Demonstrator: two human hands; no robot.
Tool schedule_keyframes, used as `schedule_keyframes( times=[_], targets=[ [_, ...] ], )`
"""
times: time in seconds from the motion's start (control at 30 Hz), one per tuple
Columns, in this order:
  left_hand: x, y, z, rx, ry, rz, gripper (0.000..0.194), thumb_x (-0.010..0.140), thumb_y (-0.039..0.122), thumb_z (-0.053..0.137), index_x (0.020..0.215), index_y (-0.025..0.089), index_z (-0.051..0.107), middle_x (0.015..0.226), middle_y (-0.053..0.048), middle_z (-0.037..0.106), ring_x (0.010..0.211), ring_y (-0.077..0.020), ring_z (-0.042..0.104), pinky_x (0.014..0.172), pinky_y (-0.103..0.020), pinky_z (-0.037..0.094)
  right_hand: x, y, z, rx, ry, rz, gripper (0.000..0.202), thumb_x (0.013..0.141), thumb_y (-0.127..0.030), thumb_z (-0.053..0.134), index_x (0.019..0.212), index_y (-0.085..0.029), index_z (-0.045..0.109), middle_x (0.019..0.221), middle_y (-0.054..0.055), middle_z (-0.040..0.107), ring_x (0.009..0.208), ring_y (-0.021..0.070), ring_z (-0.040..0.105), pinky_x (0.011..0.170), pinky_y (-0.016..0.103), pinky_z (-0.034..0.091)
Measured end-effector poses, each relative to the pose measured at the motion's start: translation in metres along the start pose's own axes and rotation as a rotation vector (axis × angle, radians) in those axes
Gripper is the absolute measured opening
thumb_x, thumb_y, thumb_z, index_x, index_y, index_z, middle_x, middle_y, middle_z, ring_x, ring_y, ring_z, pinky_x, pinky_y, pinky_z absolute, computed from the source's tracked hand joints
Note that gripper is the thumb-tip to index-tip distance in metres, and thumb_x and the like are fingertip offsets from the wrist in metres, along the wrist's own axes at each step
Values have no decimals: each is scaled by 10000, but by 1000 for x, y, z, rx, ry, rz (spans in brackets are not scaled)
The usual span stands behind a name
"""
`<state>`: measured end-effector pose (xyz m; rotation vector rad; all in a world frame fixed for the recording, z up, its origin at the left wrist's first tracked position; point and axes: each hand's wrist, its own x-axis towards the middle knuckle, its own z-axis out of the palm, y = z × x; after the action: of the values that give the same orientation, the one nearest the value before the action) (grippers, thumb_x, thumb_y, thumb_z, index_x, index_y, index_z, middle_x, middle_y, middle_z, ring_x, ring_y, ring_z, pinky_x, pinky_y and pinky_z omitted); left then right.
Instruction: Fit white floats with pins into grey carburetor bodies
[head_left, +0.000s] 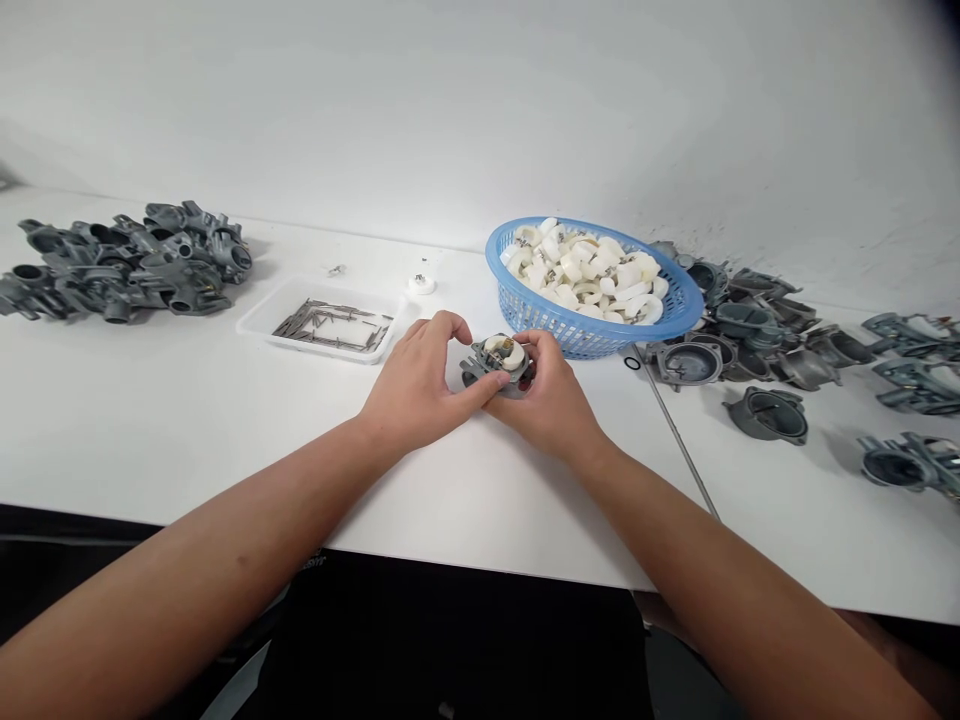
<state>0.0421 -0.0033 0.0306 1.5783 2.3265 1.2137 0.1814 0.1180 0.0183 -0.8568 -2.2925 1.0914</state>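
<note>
Left hand [418,388] and right hand [553,400] are gripping one casting [470,368] bearing one white float [515,357]; one basket [559,326], one tray [319,346] are sitting beyond.

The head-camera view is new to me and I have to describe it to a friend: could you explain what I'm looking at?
No machine here: these are a person's own bare hands, seen from a camera worn on the head, looking forward and down. The right hand holds a grey metal casting topped by a white curved plastic piece; the left hand cups its other side. On the white table, left to right, are a heap of grey metal parts, a shallow white plastic tray of thin metal strips, a blue perforated plastic basket full of white pieces, and more grey metal parts.
</note>
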Motion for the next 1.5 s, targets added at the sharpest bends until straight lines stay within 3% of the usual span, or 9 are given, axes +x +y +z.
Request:
schedule_keyframes(
  times=[0.13,0.3,0.47,0.67,0.87,1.0,1.1,1.3,1.5],
  targets=[
    [0,0,-1,-36,-10,15,437,841,592,670,1079,261,511,1155,-55,643,1168,-299,589,906,-447,502,1,5,-1,55,-12,24,739,693,-566,814,1257,-261,447,1211,74,637,936,233,656,741,371,523],
    [3,-2,-1,-184,138,44,330,875,519,674,1029,256,547,1094,-33,658,1109,-244,623,1014,-424,480,4,7,-1,147,-45,5,679,676,-460,851,1214,-273,481,1177,38,645,885,193,650,723,336,530],
    [9,-10,-3,-239,232,0,268,887,477,667,964,250,546,1038,-20,658,1049,-219,634,1001,-414,491,6,7,-1,245,-72,2,670,655,-352,872,1204,-270,498,1184,29,641,970,197,660,808,342,564],
    [14,-17,-2,-244,200,-44,228,880,453,656,930,253,559,1024,-18,670,1038,-229,632,1005,-439,491,5,5,-7,386,-167,-15,687,665,-322,864,1220,-263,464,1274,66,597,1088,220,650,878,362,581],
    [16,-17,-3,-256,220,-36,184,892,417,607,849,243,563,948,-16,678,946,-211,642,958,-422,521,-2,2,-19,307,-252,-141,705,690,-301,849,1283,-269,471,1313,78,565,1109,225,628,906,368,564],
    [14,-16,-7,-298,313,-6,172,881,396,618,836,239,563,903,-11,662,924,-198,643,918,-383,542,-6,3,-26,317,-292,-125,683,708,-306,849,1281,-272,479,1290,74,575,1097,223,633,861,344,571],
    [14,-16,-9,-321,308,-44,176,870,397,632,833,239,565,915,-11,668,927,-205,642,892,-383,546,-8,5,-32,333,-263,-115,693,696,-321,872,1274,-266,494,1318,78,566,1133,229,624,896,357,569],
    [15,-16,-14,-359,265,-56,142,858,361,641,819,246,568,956,0,682,990,-210,631,933,-399,514,-40,20,-72,287,-79,-128,697,670,-365,908,1260,-289,544,1261,82,607,1173,278,621,992,450,557],
    [12,-13,-14,-328,234,-17,111,858,345,626,832,256,566,967,3,676,1012,-213,621,948,-407,502,-119,59,-151,69,230,71,675,571,-398,939,1172,-371,632,1182,112,648,1021,328,689,765,456,613]
  ],
)
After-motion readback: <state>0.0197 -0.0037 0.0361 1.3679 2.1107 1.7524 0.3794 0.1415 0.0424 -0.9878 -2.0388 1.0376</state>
